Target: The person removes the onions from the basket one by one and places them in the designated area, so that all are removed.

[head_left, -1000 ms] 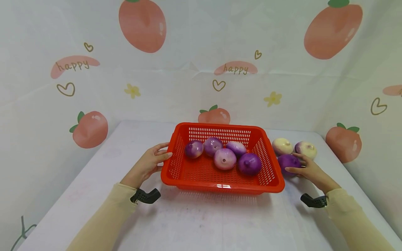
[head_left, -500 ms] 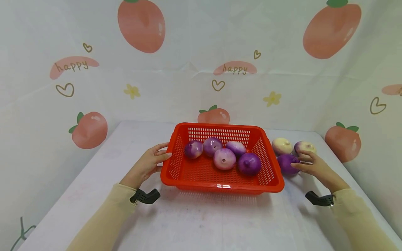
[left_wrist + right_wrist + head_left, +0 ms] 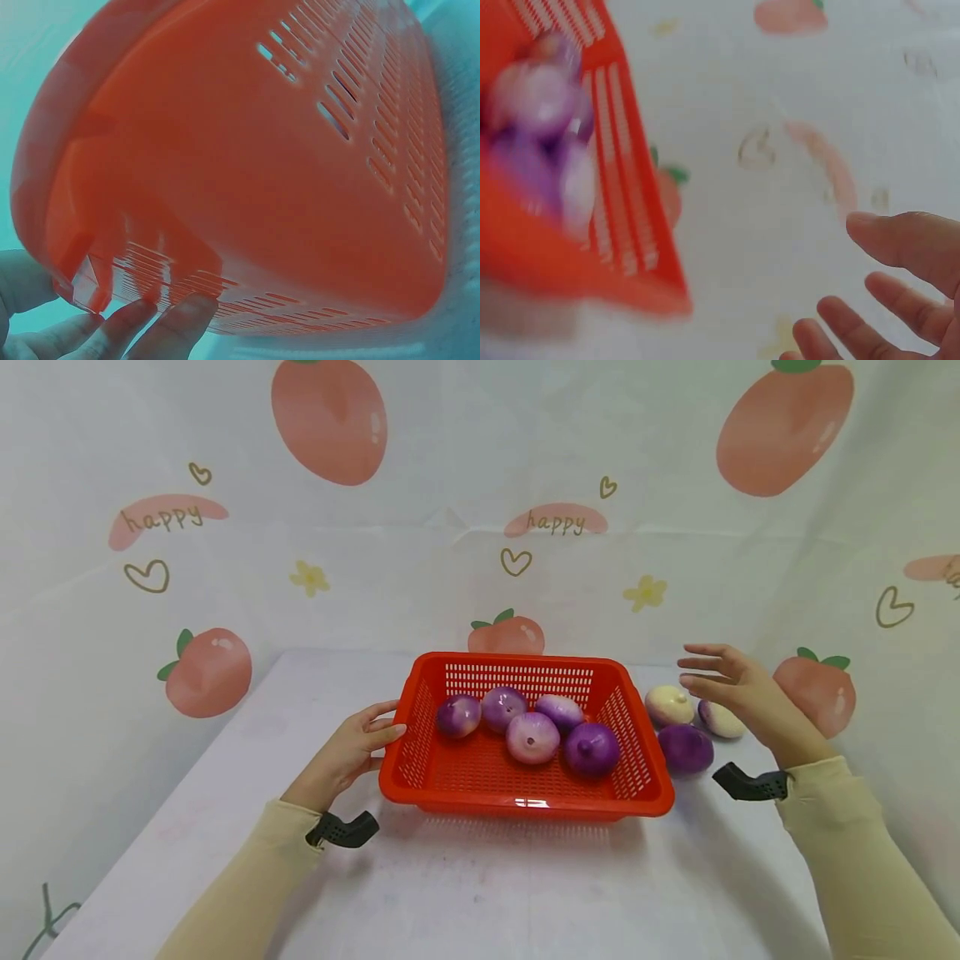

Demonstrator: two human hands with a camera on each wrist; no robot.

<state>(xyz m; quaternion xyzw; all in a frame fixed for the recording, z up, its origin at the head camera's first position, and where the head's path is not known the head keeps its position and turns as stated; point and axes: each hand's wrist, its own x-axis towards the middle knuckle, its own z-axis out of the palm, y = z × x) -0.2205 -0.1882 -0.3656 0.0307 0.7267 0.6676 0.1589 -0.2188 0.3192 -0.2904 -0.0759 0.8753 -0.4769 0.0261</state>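
Right now the person's left hand (image 3: 351,753) rests against the left wall of the red basket (image 3: 525,806), fingers laid fairly straight along the slotted plastic and thumb near the rim; the left wrist view shows the fingertips (image 3: 176,319) pressed to the underside edge of that wall. The basket sits flat on the white counter (image 3: 465,893), roughly in the middle of it

Inside the basket lie five onions, bunched toward the far half: a small purple one (image 3: 458,715) at the left, a rounder purple one (image 3: 503,707) just beside it, a pale purple-and-white one (image 3: 561,711) behind, a pink-white one (image 3: 532,737) in front and a dark purple one (image 3: 592,749) touching it on the right

The right hand (image 3: 738,693) is raised off the counter, held in the air to the right of the basket with fingers spread and loosely extended, gripping nothing (the right wrist view, blurred, shows the same open fingers (image 3: 900,244) with the basket off to the side). Below and around it three more onions lie on the counter outside the basket: a cream one (image 3: 669,705) near the far right corner of the basket, a dark purple one (image 3: 686,748) just beside the basket's right wall, and a white-and-purple one (image 3: 720,720) partly hidden behind the hand
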